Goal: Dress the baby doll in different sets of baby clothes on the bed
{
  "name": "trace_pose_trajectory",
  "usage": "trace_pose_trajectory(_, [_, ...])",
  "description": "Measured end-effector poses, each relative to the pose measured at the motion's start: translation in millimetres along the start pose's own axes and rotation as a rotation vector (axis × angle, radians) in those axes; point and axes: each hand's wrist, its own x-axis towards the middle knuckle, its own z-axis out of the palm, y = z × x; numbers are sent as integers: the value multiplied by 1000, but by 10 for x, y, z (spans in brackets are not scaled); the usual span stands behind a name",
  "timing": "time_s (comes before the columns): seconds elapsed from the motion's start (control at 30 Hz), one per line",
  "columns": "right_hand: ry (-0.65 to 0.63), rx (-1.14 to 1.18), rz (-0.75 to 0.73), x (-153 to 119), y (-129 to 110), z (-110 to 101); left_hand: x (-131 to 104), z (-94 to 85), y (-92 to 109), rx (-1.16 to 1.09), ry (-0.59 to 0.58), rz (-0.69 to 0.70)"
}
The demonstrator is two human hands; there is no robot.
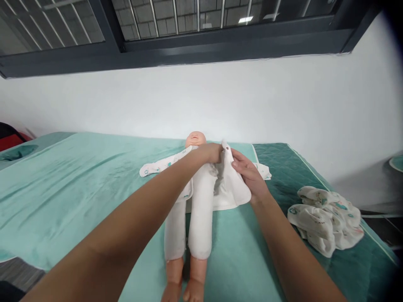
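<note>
The right hand (250, 174) holds the raised front part of a white garment (238, 192), with its thumb and fingers narrow around the edge. The left hand (215, 153) is just beside it, at the upper part of the same garment; its fingertips are partly hidden, so I cannot tell if they also grip the cloth.

Below both hands a doll (195, 138) lies on its back, head away from the person and feet toward the person. The garment is around its upper body, and one printed sleeve (153, 168) reaches out to the left of the hands. The other sleeve (264, 171) shows behind the right hand. Whether the doll's arms are inside, I cannot tell.

The front on the left side is lying over the body, but the part in the right hand is raised and not flat, so the front seems only partly arranged. Nearer than the hands, both legs already have white coverings (201, 226), and the feet are bare. To the right of the right hand, a bunched printed cloth (327, 220) rests on the green cover (239, 247).
</note>
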Motion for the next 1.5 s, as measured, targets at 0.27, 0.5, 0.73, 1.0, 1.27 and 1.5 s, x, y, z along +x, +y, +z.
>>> trace_pose_trajectory(0.27, [-244, 15, -26, -51, 89, 188, -342, -76, -320, -137, 238, 146])
trace_pose_trajectory(0.5, [-383, -72, 39, -110, 4, 162, -444, -61, -377, -121, 351, 120])
trace_pose_trajectory(0.73, [-296, 1, -42, -126, 6, 180, -703, 125, -549, -143, 609, -243])
trace_pose_trajectory(1.0, [-156, -723, -325, -109, 270, 249, -1264, 612, -467, -491, 832, -219])
trace_pose_trajectory(1.27, [-293, -1034, -389, -155, 371, 312, -1994, 1280, -311, -868, 861, -375])
trace_pose_trajectory(1.5, [-250, -1044, -319, -460, 435, 387, -2163, 1385, -268, -944, 824, -488])
